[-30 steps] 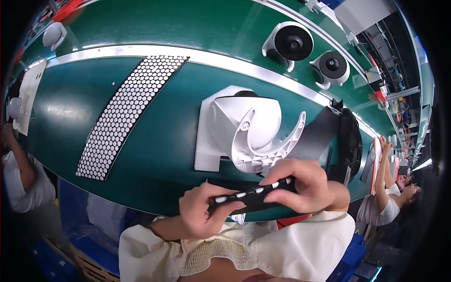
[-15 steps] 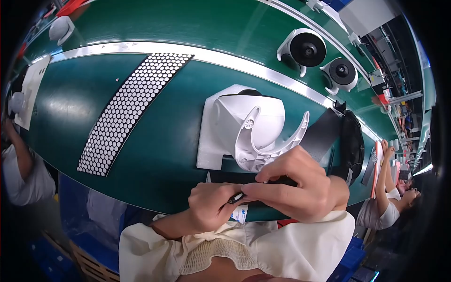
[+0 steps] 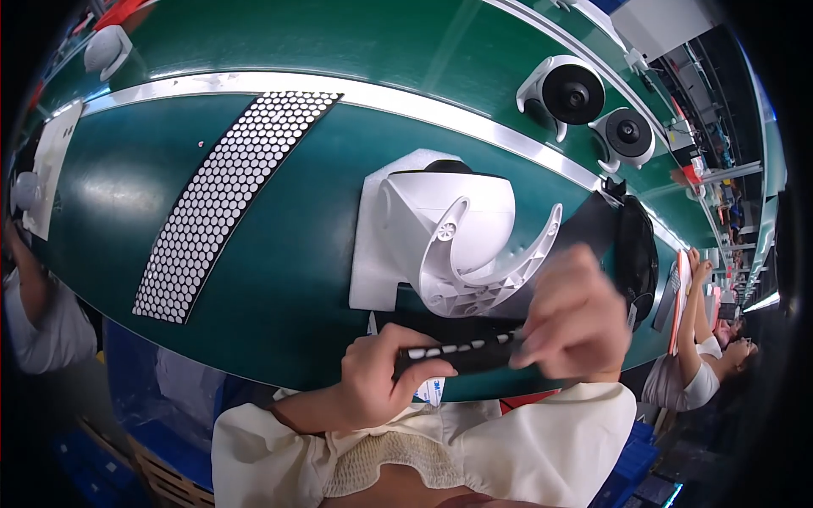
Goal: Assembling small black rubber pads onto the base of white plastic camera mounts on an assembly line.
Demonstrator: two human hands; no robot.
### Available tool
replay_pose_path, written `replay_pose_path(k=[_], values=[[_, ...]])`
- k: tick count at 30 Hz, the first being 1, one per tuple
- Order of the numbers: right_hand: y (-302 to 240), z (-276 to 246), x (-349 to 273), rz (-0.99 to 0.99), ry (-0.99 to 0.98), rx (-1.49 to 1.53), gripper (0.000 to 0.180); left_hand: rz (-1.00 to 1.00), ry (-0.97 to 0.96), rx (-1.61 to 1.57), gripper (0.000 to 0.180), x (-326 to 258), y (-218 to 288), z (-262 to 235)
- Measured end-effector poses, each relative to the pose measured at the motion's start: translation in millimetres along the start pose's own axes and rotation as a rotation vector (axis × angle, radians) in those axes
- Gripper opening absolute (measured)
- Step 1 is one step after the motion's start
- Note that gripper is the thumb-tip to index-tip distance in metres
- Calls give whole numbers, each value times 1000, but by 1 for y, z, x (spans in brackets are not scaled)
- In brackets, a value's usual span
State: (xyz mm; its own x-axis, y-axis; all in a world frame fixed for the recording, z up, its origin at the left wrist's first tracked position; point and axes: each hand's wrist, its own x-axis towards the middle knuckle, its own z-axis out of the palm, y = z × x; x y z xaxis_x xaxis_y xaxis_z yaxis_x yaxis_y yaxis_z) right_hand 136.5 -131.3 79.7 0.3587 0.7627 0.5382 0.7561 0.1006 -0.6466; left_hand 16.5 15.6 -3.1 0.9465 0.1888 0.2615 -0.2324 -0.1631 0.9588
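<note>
My left hand (image 3: 373, 381) is closed around the left end of a black strip (image 3: 474, 359) with a row of white dots along its upper edge. The strip is bent and held level above the table's near edge. At its right end is my right hand (image 3: 576, 317), blurred by motion, thumb and fingers drawn together in a pinch. Whatever lies between those fingertips is too smeared to make out. Just beyond my hands, a white rounded housing (image 3: 487, 220) with two curved legs lies on a white foam block (image 3: 373, 271), its legs toward me.
A black sheet of white round pads (image 3: 229, 195) lies on the green table to the left. Two white housings with black discs (image 3: 573, 95) (image 3: 628, 133) stand beyond the metal rail. A black bag (image 3: 637, 254) is at the right. People (image 3: 47, 322) (image 3: 699, 347) sit at both sides.
My right hand has moved up and right, away from my left hand, uncovering the dotted strip between them. My left hand has stayed almost in place, gripping the strip.
</note>
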Motion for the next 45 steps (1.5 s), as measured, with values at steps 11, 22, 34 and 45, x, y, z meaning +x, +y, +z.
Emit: replay_pose_path(k=[11, 22, 34, 45], values=[[30, 12, 33, 155, 20, 3, 34, 293, 117, 256, 29, 6, -7, 0], [30, 13, 36, 158, 23, 12, 34, 201, -51, -25, 25, 12, -10, 1], [36, 16, 35, 56, 41, -60, 32, 152, -31, -74, 26, 9, -14, 3], [27, 12, 18, -470, -77, -988, 22, 159, -85, -33, 25, 10, -7, -5]])
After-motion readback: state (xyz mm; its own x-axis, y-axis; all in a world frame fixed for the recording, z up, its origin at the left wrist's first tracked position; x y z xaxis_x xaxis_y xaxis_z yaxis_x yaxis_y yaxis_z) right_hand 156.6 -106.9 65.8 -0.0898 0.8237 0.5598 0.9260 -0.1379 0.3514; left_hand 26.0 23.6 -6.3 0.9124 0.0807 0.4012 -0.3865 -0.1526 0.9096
